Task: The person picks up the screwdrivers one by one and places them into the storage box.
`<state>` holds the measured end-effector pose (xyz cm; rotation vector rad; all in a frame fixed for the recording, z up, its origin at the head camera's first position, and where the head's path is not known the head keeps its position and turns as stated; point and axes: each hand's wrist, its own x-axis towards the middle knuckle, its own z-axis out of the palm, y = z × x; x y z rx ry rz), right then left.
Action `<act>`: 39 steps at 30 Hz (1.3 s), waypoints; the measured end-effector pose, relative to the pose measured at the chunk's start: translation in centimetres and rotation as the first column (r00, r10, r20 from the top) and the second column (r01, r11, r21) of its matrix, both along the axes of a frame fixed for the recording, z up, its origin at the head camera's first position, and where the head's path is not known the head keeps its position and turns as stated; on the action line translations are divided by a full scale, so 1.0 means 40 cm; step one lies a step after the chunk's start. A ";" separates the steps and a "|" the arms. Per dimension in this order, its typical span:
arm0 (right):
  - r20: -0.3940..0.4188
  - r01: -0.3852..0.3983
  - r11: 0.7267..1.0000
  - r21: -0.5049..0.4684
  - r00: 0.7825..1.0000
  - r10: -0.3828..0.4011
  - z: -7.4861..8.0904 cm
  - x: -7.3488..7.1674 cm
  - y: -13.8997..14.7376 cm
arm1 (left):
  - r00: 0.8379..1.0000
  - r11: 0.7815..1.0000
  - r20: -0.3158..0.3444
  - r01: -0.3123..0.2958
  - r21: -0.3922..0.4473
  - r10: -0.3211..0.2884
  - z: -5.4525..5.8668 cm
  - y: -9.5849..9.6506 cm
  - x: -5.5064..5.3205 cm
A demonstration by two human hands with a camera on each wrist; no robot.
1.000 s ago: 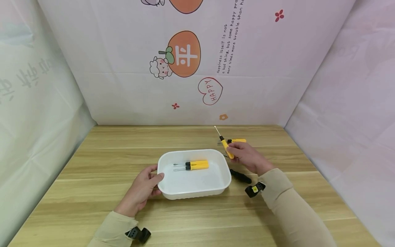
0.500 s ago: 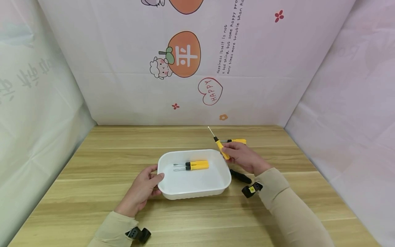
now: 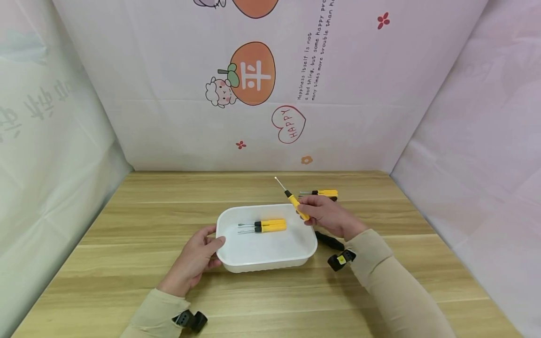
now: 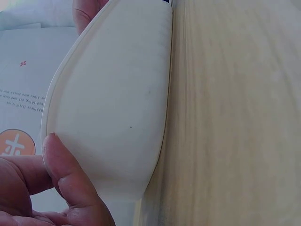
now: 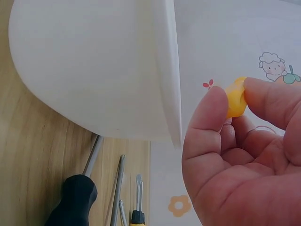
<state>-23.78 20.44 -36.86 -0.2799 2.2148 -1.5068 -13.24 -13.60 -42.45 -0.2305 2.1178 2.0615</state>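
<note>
A white plastic tray (image 3: 262, 249) stands on the wooden table. My left hand (image 3: 196, 253) grips its left end, the thumb (image 4: 70, 172) lying along the rim in the left wrist view. Inside the tray lie two small yellow-and-black screwdrivers (image 3: 272, 228), side by side. Over the tray's right rim, my right hand (image 3: 327, 215) pinches another yellow-handled screwdriver (image 3: 294, 202) between thumb and fingertips. Its thin shaft points up and to the left. In the right wrist view only the end of its yellow handle (image 5: 236, 99) shows.
Against the tray's right side lies a black-handled screwdriver (image 3: 329, 241), its shaft partly hidden by the tray. Behind my right hand lie more yellow-handled screwdrivers (image 3: 327, 192) and a dark handle, partly covered. Printed white cloth (image 3: 169, 136) walls the table's back and sides.
My right hand has carried the screwdriver leftward, from beside the tray to over its right rim. The left hand and the tray have stayed put.
</note>
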 end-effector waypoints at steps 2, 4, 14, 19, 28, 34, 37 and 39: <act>-0.005 -0.001 1.000 0.006 1.000 0.001 0.000 0.001 -0.003 | 1.000 1.000 -0.001 0.001 0.000 -0.001 0.001 0.000 0.001; -0.008 -0.002 1.000 0.014 1.000 0.002 0.000 0.002 -0.006 | 1.000 1.000 -0.003 0.003 0.000 -0.003 0.001 0.000 0.002; -0.019 -0.019 1.000 0.020 1.000 0.020 0.000 0.007 -0.022 | 1.000 1.000 0.011 -0.007 0.005 0.007 -0.005 0.002 -0.006; -0.023 -0.024 0.999 0.038 0.999 0.025 -0.002 0.007 -0.029 | 1.000 1.000 0.004 -0.002 0.002 0.002 -0.003 0.000 -0.003; -0.055 -0.051 0.996 0.078 0.997 0.055 -0.006 0.006 -0.038 | 1.000 1.000 0.003 0.001 0.008 -0.001 -0.001 0.000 0.001; -0.079 -0.047 0.988 0.147 0.995 0.059 0.002 0.015 -0.053 | 1.000 1.000 0.005 -0.001 0.011 0.001 -0.001 0.000 0.000; -0.101 -0.051 0.983 0.177 0.992 0.070 0.006 0.019 -0.060 | 1.000 1.000 0.004 -0.002 0.011 0.002 -0.001 0.000 0.001; -0.122 -0.064 0.979 0.195 0.989 0.089 0.005 0.020 -0.063 | 1.000 1.000 0.002 -0.002 0.010 0.001 -0.001 0.000 0.001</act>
